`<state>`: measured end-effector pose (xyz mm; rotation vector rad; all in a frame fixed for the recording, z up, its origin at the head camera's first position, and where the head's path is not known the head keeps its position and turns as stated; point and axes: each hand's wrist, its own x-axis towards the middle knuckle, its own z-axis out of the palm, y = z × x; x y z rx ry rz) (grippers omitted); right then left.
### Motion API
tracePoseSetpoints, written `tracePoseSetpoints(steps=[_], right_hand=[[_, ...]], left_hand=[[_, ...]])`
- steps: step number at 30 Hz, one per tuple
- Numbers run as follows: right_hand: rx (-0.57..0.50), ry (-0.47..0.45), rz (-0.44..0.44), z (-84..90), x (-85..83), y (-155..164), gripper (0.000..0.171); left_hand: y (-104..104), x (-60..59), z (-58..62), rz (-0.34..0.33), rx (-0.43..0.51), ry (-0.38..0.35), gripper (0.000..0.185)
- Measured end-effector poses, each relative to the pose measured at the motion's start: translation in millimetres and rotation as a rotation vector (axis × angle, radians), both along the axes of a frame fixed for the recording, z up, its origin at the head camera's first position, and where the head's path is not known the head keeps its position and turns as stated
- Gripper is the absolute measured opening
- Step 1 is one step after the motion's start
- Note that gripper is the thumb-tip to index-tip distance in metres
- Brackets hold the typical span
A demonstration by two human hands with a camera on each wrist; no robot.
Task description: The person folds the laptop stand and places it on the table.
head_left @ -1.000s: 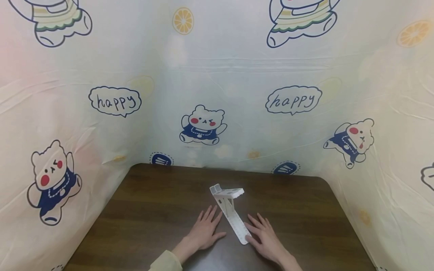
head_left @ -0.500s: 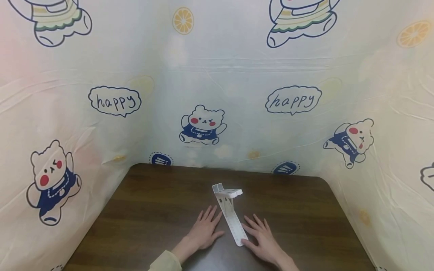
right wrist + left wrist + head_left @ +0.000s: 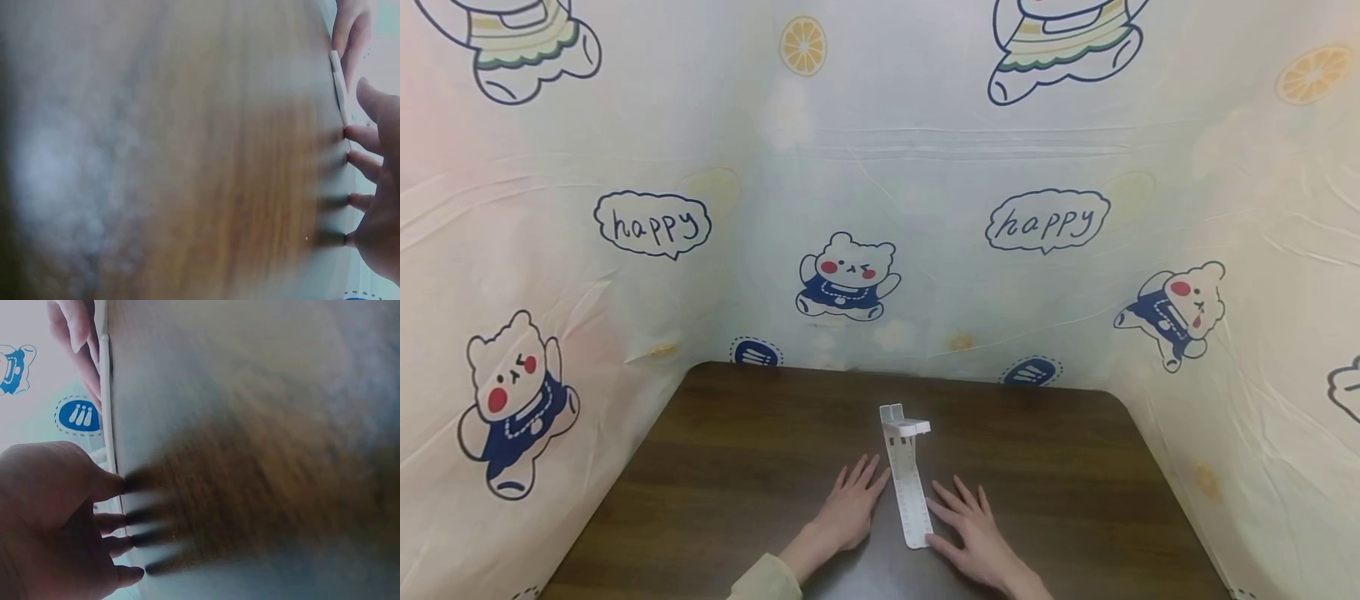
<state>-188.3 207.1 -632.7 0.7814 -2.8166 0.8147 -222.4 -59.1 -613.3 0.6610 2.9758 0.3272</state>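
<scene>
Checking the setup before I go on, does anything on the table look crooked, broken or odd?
Nothing stands out. The white plastic stand lies flat and intact on the wooden table, between the left hand and right hand, both resting flat.

The person is wearing a pale beige sleeve (image 3: 765,579) on the left arm; both hands are showing bare, ringless.

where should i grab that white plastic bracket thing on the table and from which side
Probably pinch the long flat strip of the white bracket across its narrow width, near the middle, coming from above. It lies flat on the table, lengthwise away from the person, with the left hand and right hand flat on either side. The raised far end looks awkward to hold.
</scene>
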Motion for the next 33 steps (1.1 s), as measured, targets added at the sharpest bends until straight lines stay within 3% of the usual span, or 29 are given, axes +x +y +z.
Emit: tracePoseSetpoints(steps=[8,20,27,33], right_hand=[[0.005,-0.071,-0.002,-1.6,-2.2,0.0,0.059],[0.013,-0.03,0.007,-1.1,0.4,-3.5,0.058],[0.039,-0.067,0.005,-0.8,-3.5,-7.4,0.06],[0.041,-0.116,0.011,0.0,-9.2,-7.0,0.062]], left_hand=[[1.6,-1.1,0.8,0.014,-0.02,0.002,0.072],[2.8,-1.7,1.7,0.014,-0.074,0.005,0.076],[0.4,-2.1,2.8,0.007,-0.072,0.011,0.076],[0.3,-0.1,5.2,0.003,-0.048,0.025,0.061]])
